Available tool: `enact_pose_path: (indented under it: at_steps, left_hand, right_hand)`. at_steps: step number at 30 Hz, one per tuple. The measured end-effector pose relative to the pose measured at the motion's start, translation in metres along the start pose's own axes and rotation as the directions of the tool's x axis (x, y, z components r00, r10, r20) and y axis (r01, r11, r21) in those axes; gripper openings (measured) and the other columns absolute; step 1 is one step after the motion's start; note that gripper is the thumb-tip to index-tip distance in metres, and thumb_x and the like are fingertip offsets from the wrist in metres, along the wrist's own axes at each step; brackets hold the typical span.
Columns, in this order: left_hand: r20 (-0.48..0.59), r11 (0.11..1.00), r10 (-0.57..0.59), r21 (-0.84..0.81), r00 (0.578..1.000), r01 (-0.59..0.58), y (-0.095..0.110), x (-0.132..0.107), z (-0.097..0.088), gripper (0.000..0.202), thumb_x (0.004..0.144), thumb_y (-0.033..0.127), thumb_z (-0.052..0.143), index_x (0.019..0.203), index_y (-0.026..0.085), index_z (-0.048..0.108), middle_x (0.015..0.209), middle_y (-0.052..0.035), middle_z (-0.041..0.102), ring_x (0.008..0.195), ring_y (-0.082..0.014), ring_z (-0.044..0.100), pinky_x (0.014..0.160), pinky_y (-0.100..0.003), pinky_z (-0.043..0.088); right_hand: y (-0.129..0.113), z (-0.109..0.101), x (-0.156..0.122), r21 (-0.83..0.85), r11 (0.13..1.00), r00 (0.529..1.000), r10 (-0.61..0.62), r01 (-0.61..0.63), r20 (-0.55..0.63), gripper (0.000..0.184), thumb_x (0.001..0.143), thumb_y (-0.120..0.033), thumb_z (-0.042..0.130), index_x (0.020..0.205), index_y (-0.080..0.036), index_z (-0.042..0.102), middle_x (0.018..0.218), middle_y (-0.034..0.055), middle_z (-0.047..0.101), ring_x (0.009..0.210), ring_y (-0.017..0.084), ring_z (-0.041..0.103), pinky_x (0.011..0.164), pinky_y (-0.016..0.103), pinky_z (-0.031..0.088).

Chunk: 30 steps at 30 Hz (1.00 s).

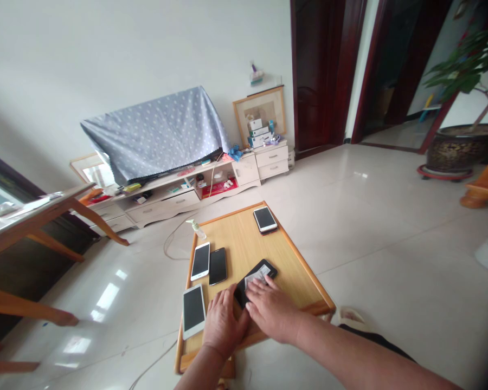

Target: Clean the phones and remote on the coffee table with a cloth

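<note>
While the right grip (270, 309) lies open and flat on a black phone (241, 294), the left grip (225, 325) rests open just beside it. The phone's long side slants toward the upper right, on a wooden worktop (293, 271) at lower middle.

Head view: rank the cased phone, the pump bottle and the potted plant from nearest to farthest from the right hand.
From the right hand:
1. cased phone: under the palm, on the table.
2. pump bottle: far left table corner.
3. potted plant: far right, on the floor.
</note>
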State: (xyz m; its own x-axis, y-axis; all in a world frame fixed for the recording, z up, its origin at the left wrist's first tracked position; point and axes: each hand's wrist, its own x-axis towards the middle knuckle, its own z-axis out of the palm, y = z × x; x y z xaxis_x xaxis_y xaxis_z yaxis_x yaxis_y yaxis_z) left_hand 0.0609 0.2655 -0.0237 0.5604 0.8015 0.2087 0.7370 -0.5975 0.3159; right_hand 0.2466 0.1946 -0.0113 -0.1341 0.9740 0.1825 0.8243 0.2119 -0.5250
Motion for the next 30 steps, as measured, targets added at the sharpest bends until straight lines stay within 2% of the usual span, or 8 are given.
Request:
enact_pose_path:
  at_steps: [5, 13, 15, 19, 21, 23, 27, 30]
  left_hand:
    - [-0.012, 0.999, 0.010, 0.030, 1.000, -0.010, 0.000, 0.000, -0.002, 0.058, 0.082, 0.033, 0.062, 0.137, 0.018, 0.050, 0.125, -0.0119, 0.065, 0.118, -0.0308, 0.059, 0.105, -0.049, 0.047]
    - [-0.004, 1.000, 0.008, 0.021, 1.000, -0.008, -0.001, 0.001, 0.001, 0.056, 0.085, 0.039, 0.062, 0.136, 0.020, 0.051, 0.127, -0.0113, 0.066, 0.119, -0.0294, 0.060, 0.105, -0.047, 0.048]
    - [-0.008, 1.000, 0.008, 0.026, 1.000, -0.008, 0.000, 0.001, 0.001, 0.057, 0.084, 0.039, 0.063, 0.136, 0.020, 0.051, 0.126, -0.0115, 0.066, 0.119, -0.0300, 0.060, 0.104, -0.048, 0.048]
    - [-0.014, 0.999, 0.012, 0.036, 1.000, -0.011, 0.001, 0.001, 0.000, 0.058, 0.082, 0.035, 0.063, 0.136, 0.018, 0.052, 0.126, -0.0122, 0.066, 0.120, -0.0308, 0.059, 0.105, -0.049, 0.048]
    - [-0.010, 0.999, 0.011, 0.036, 1.000, -0.011, 0.001, 0.001, -0.001, 0.058, 0.082, 0.035, 0.063, 0.137, 0.018, 0.051, 0.127, -0.0123, 0.065, 0.120, -0.0309, 0.059, 0.105, -0.049, 0.047]
    - [-0.007, 0.999, 0.012, 0.033, 1.000, -0.012, 0.000, 0.001, -0.001, 0.059, 0.082, 0.035, 0.063, 0.137, 0.018, 0.051, 0.127, -0.0123, 0.065, 0.120, -0.0310, 0.059, 0.106, -0.050, 0.047]
    - [-0.005, 1.000, 0.004, 0.013, 1.000, -0.004, 0.000, 0.002, 0.000, 0.057, 0.084, 0.037, 0.063, 0.137, 0.020, 0.051, 0.127, -0.0118, 0.065, 0.119, -0.0302, 0.060, 0.106, -0.049, 0.047]
    - [-0.002, 1.000, 0.005, 0.014, 1.000, -0.005, 0.001, 0.002, 0.000, 0.057, 0.084, 0.037, 0.063, 0.137, 0.019, 0.051, 0.126, -0.0120, 0.066, 0.119, -0.0300, 0.060, 0.106, -0.049, 0.047]
  right_hand:
    - [0.028, -0.012, 0.009, -0.088, 0.980, 0.982, 0.172, -0.178, -0.071, 0.053, 0.106, -0.037, 0.034, 0.144, -0.007, 0.054, 0.154, 0.0189, 0.046, 0.148, 0.031, 0.035, 0.126, 0.053, 0.016]
    - [-0.014, 0.013, -0.020, -0.009, 1.000, 1.000, -0.029, 0.029, 0.013, 0.056, 0.107, -0.044, 0.030, 0.147, -0.011, 0.052, 0.156, 0.0147, 0.045, 0.149, 0.030, 0.034, 0.127, 0.048, 0.018]
    - [-0.004, 0.007, -0.017, -0.024, 1.000, 1.000, 0.004, -0.004, -0.004, 0.055, 0.107, -0.041, 0.030, 0.147, -0.011, 0.053, 0.155, 0.0143, 0.047, 0.148, 0.029, 0.037, 0.126, 0.049, 0.018]
    - [0.030, -0.013, -0.003, -0.106, 0.978, 0.982, 0.173, -0.181, -0.079, 0.054, 0.105, -0.035, 0.034, 0.146, -0.006, 0.052, 0.153, 0.0185, 0.048, 0.146, 0.032, 0.039, 0.125, 0.051, 0.020]
    - [0.034, -0.014, -0.001, -0.130, 0.967, 0.974, 0.207, -0.218, -0.090, 0.054, 0.105, -0.035, 0.034, 0.146, -0.004, 0.052, 0.153, 0.0200, 0.047, 0.146, 0.033, 0.038, 0.125, 0.052, 0.020]
    - [0.024, -0.008, -0.005, -0.121, 0.977, 0.983, 0.170, -0.178, -0.075, 0.055, 0.105, -0.036, 0.034, 0.146, -0.005, 0.052, 0.154, 0.0190, 0.046, 0.147, 0.032, 0.037, 0.126, 0.050, 0.020]
    - [-0.007, 0.010, -0.018, -0.053, 0.998, 1.000, -0.015, 0.014, -0.013, 0.055, 0.106, -0.041, 0.033, 0.147, -0.009, 0.053, 0.156, 0.0152, 0.046, 0.148, 0.030, 0.035, 0.127, 0.046, 0.017]
    - [-0.007, 0.008, -0.015, -0.040, 0.998, 0.999, -0.045, 0.045, -0.003, 0.052, 0.106, -0.040, 0.034, 0.143, -0.012, 0.056, 0.152, 0.0137, 0.051, 0.146, 0.028, 0.040, 0.127, 0.047, 0.018]
